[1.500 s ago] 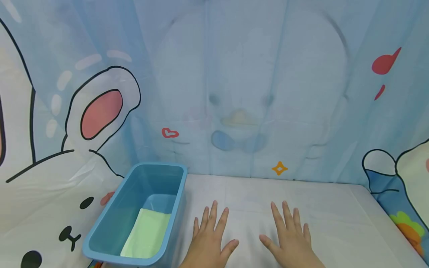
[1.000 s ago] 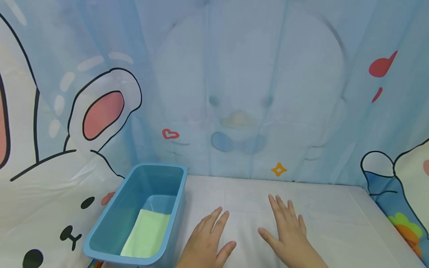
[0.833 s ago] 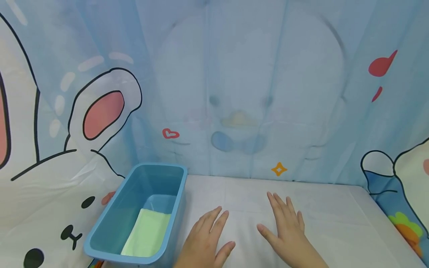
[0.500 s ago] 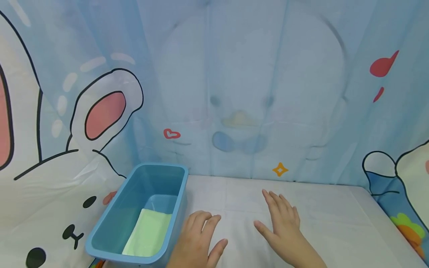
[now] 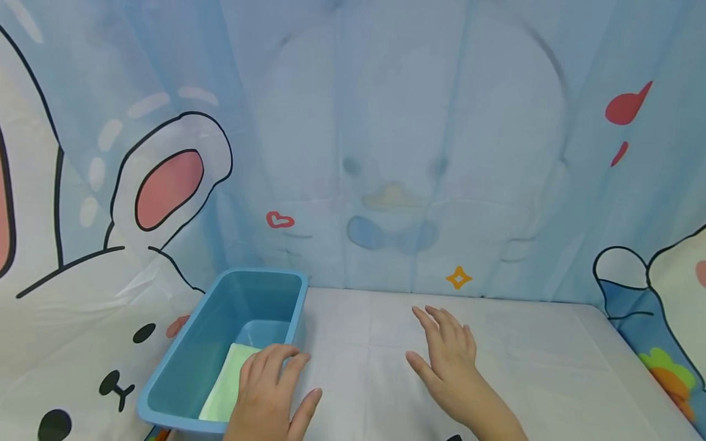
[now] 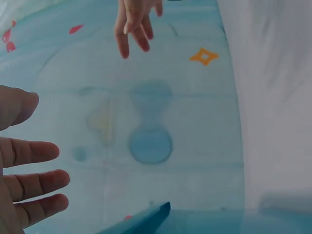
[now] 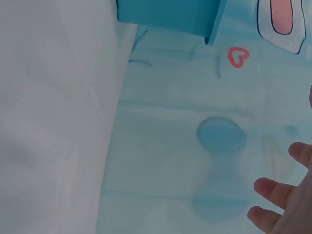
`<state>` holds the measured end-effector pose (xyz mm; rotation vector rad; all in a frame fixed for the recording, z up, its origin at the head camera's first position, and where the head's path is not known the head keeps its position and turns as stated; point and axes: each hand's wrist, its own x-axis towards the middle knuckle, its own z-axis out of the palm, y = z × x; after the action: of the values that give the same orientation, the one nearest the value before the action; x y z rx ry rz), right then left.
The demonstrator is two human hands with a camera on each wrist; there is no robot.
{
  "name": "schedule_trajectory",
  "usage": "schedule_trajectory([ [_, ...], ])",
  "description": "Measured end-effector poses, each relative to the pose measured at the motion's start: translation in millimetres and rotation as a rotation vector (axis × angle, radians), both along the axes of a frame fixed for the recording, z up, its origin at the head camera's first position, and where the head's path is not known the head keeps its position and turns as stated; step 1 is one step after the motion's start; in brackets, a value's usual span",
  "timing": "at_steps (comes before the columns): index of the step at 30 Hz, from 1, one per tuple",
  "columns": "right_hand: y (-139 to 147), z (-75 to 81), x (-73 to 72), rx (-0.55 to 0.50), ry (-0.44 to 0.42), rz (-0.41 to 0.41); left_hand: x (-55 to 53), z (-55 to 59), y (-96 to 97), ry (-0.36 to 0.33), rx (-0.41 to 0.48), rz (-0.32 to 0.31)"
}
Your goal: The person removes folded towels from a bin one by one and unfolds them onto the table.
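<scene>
In the head view my left hand (image 5: 270, 395) hovers over the right rim of a blue plastic bin (image 5: 182, 343), fingers spread and slightly bent, holding nothing. Beneath it a folded pale green cloth (image 5: 226, 386) lies on the bin's floor, partly covered by the hand in this view. My right hand (image 5: 452, 373) hangs above the white tabletop (image 5: 551, 367), fingers spread and relaxed, nothing in its grasp. From the left wrist, the loosely spread fingers (image 6: 39, 183) show at the left edge, with the bin's edge (image 6: 146, 222) below. The right wrist view catches a few fingertips (image 7: 273, 192) at lower right.
A light blue cartoon curtain (image 5: 397, 122) hangs behind the table. A printed bunny sheet (image 5: 66, 343) lies left of the bin. A small dark object (image 5: 455, 438) peeks in at the bottom edge below the right hand.
My left hand has moved left from the tabletop to over the bin's right side. My right hand has shifted left and slightly forward, its fingers bending a little. The bin and cloth have stayed put.
</scene>
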<state>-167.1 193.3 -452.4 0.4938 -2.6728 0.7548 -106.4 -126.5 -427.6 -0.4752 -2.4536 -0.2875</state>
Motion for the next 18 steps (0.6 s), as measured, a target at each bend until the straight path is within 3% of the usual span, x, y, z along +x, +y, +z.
schedule_trajectory([
  [4,-7,4.7,-1.1,0.023,0.024,0.011,-0.1,-3.3,-19.0,0.013,0.0,0.025],
  [12,-18,12.6,-6.4,0.078,0.08,0.023,-1.4,-10.5,-59.1,0.078,-0.004,0.015],
  [18,-26,21.1,-11.8,0.103,0.112,0.032,1.8,-15.0,-81.5,0.062,-0.014,0.062],
])
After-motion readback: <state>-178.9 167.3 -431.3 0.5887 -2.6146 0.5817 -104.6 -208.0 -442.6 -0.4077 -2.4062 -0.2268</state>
